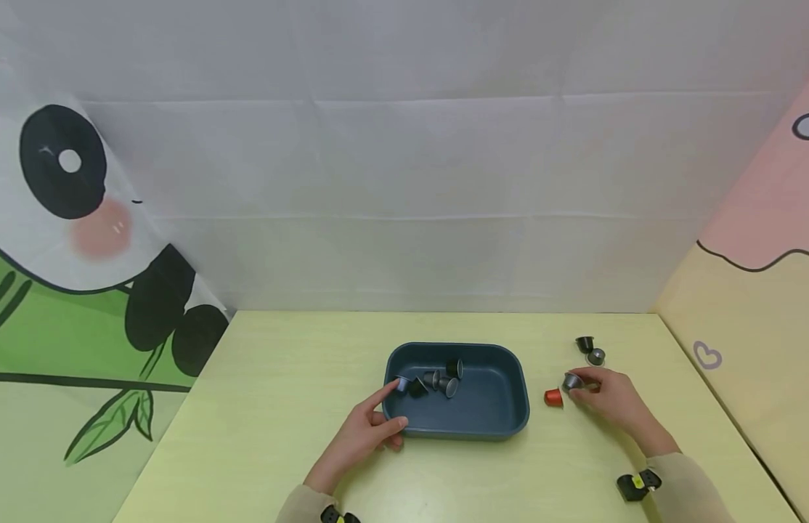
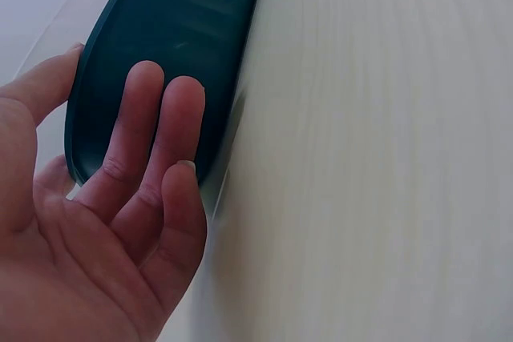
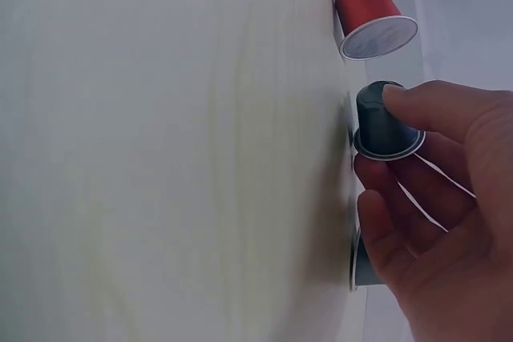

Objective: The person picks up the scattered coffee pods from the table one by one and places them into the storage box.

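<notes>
Tabletop: right hand [image 1: 610, 401] pinches a grey capsule [image 3: 385, 124]; left hand [image 1: 365, 433] (fingers straight) touches tray [image 1: 509, 407].

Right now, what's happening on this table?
A person is handling coffee capsules beside a dark blue tray. The left hand rests straight-fingered against the tray's near left corner. The right hand has its grip pinched on a grey capsule on the table, with a red capsule lying just beside it. Several dark capsules already lie in the tray, and two more sit farther back.

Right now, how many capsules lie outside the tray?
4, perhaps more hidden: red capsule beside the tray, grey capsule in the right hand, two capsules behind.
</notes>
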Demonstrator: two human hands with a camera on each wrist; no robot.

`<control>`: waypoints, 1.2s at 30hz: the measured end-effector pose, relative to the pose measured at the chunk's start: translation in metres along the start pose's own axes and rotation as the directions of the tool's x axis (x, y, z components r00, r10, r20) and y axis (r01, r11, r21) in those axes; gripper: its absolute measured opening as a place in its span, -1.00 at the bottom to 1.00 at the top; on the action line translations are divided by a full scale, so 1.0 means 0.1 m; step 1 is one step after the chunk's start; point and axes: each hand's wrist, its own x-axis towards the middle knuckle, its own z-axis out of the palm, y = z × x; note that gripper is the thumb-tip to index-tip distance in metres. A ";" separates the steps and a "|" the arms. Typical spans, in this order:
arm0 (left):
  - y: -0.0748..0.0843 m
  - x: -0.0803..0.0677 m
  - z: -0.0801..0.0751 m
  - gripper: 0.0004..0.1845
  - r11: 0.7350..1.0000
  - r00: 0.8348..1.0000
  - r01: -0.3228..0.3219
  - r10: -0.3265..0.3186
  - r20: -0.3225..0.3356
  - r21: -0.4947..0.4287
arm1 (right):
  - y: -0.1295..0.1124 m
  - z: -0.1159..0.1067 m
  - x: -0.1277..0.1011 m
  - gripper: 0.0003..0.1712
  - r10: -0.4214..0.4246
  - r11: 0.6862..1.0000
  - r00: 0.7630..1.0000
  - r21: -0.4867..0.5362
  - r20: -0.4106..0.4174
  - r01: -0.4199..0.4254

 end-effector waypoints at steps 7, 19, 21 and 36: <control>0.01 -0.01 0.00 -0.21 1.000 1.000 -0.001 0.001 -0.001 0.012 | 0.03 -0.06 0.00 -0.59 0.002 1.000 0.999 0.003 -0.032 -0.002; -0.01 0.00 0.00 -0.20 1.000 1.000 0.003 -0.003 0.003 0.015 | -0.14 -0.28 0.01 -0.59 -0.044 0.996 0.995 0.068 -0.089 0.050; -0.01 0.00 -0.01 -0.21 1.000 1.000 0.006 -0.006 0.001 0.016 | -0.18 -0.31 0.01 -0.59 -0.046 0.995 0.995 0.088 -0.089 0.054; 0.03 0.00 0.00 -0.21 1.000 1.000 0.004 -0.004 0.005 0.005 | -0.53 -0.39 0.08 -0.61 -0.197 0.977 0.972 0.060 -0.130 0.206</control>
